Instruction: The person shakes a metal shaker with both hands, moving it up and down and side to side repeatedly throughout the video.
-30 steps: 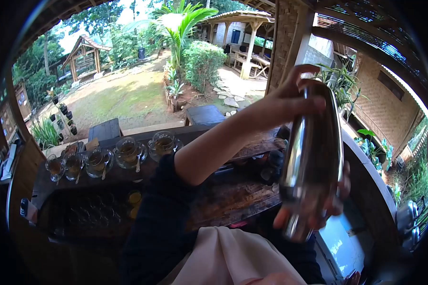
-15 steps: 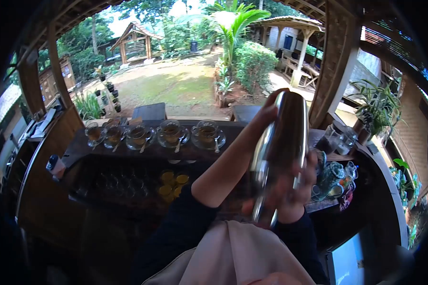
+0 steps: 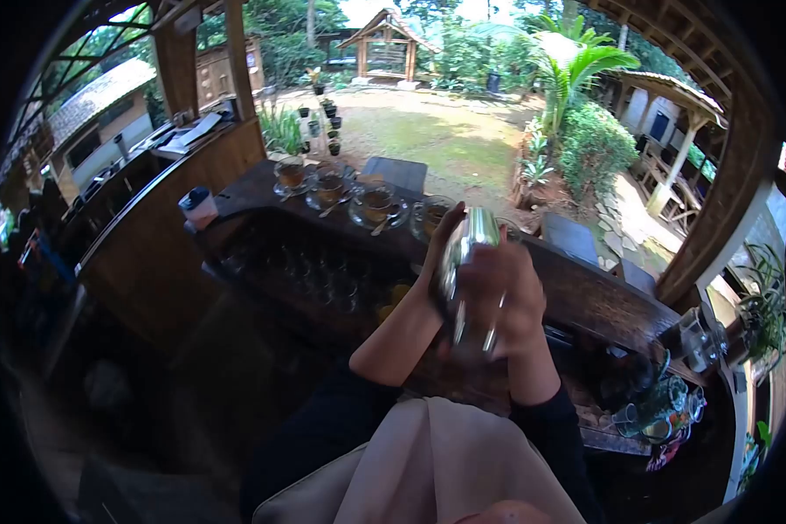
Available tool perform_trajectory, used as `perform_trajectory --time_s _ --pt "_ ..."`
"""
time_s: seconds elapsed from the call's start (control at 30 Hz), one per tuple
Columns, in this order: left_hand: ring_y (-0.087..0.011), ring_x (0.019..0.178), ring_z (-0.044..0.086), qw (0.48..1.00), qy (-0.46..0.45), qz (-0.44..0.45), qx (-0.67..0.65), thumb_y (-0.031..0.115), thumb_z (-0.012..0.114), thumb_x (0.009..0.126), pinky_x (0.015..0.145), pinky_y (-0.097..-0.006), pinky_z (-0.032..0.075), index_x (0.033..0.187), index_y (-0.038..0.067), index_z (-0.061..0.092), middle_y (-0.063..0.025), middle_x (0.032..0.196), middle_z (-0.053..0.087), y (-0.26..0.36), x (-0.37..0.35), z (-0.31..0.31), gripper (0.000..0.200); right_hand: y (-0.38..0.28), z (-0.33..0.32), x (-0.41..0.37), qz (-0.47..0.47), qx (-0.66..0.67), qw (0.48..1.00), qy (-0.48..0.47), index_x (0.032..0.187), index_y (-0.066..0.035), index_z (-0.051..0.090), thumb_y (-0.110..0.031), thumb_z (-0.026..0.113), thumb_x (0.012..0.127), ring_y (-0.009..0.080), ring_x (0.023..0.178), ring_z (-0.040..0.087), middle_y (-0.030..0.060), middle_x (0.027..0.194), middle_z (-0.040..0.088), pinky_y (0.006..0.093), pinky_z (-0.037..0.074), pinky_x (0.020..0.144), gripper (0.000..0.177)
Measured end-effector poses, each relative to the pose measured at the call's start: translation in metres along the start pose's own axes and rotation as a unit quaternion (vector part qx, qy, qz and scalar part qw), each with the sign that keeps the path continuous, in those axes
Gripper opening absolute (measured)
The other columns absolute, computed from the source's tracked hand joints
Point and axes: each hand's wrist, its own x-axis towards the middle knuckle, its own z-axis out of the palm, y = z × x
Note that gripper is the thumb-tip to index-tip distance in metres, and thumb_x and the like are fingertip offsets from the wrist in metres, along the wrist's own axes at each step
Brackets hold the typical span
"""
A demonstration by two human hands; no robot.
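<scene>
Left hand (image 3: 438,266): wrapped round the left side of the shaker, fingers closed on the metal. Forearm bare, dark sleeve at the elbow.
Right hand (image 3: 500,293): closed over the right side and front of the same body, fingers lying across it. Both hands grip the one object.
Shaker (image 3: 470,236): count 1. Polished steel, tall and rounded, with the upper end tipped away from the wearer. Bright streaks of reflection run along it. It is motion-blurred, so no seam or cap can be read. Held in the air in front of the wearer, over the tabletop, touching only the hands.
Tabletop (image 3: 585,297): 1, a dark wooden bar surface running from upper left to lower right.
Cups (image 3: 329,188): 4 counted. Glass, each on a saucer, brown liquid inside, in a row along the far edge. The fourth is partly hidden behind the left hand. Spoons lie on at least two saucers.
Glasses (image 3: 306,271): rows of them in the shadowed recess below the cups, too dark to count.
Yellow pieces (image 3: 393,297): small cluster beside the left forearm, number unclear.
Tub (image 3: 199,208): 1, white with a blue lid, at the left end.
Mugs (image 3: 664,410): greenish glass group at the right end, count uncertain.
Cloth (image 3: 437,463): beige fabric at bottom centre, between the two arms.
</scene>
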Motion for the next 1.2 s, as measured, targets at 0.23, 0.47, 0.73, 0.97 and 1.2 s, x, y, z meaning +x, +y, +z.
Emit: perform_trajectory --time_s 0.23,0.47,0.73,0.97,1.2 --pt "-0.0336 0.100 0.060 0.993 -0.033 0.084 0.080 0.046 0.057 0.085 0.088 -0.0419 0.051 0.113 0.003 0.053 -0.0201 0.111 0.058 -0.002 -0.058 0.060 0.052 -0.069 0.029 0.043 -0.125 0.040 0.991 0.025 0.089 -0.021 0.066 -0.015 0.074 0.064 0.0189 0.100 0.063 -0.0041 0.099 0.066 0.0383 0.046 0.085 0.027" --pt "-0.0313 0.100 0.059 0.998 -0.029 0.040 -0.050 0.050 0.054 0.085 0.086 -0.0410 0.050 0.119 0.003 0.051 -0.0184 0.113 0.056 0.072 -0.113 0.013 0.058 -0.007 0.140 0.045 0.023 0.156 0.985 0.077 0.095 -0.011 0.067 -0.026 0.074 0.063 0.0323 0.103 0.059 0.0100 0.103 0.063 0.0447 0.043 0.088 0.036" --pt "-0.0335 0.114 0.052 0.870 -0.165 0.367 0.285 0.056 0.053 0.085 0.092 -0.0436 0.047 0.124 -0.004 0.046 -0.0222 0.128 0.047 0.047 -0.152 0.090 0.071 -0.067 0.135 0.066 -0.057 0.285 0.947 0.137 0.092 -0.015 0.067 -0.017 0.073 0.063 0.0271 0.102 0.060 0.0047 0.103 0.064 0.0436 0.046 0.083 0.030" --pt "-0.0271 0.100 0.060 0.841 0.052 0.517 0.152 0.042 0.044 0.091 0.087 -0.0397 0.050 0.118 0.005 0.053 -0.0159 0.114 0.058 0.075 -0.211 0.017 0.047 -0.033 0.209 0.072 0.194 0.313 0.927 0.066 0.097 -0.002 0.063 -0.024 0.075 0.059 0.0338 0.102 0.058 0.0153 0.106 0.062 0.0461 0.045 0.087 0.046" --pt "-0.0323 0.101 0.061 0.855 -0.006 0.439 0.276 0.048 0.048 0.091 0.082 -0.0419 0.054 0.120 0.004 0.048 -0.0185 0.117 0.054 0.025 -0.206 0.123 0.054 -0.080 0.158 0.090 -0.156 0.282 0.944 0.068 0.098 -0.004 0.064 -0.018 0.077 0.061 0.0318 0.108 0.055 0.0135 0.112 0.058 0.0382 0.045 0.084 0.041"
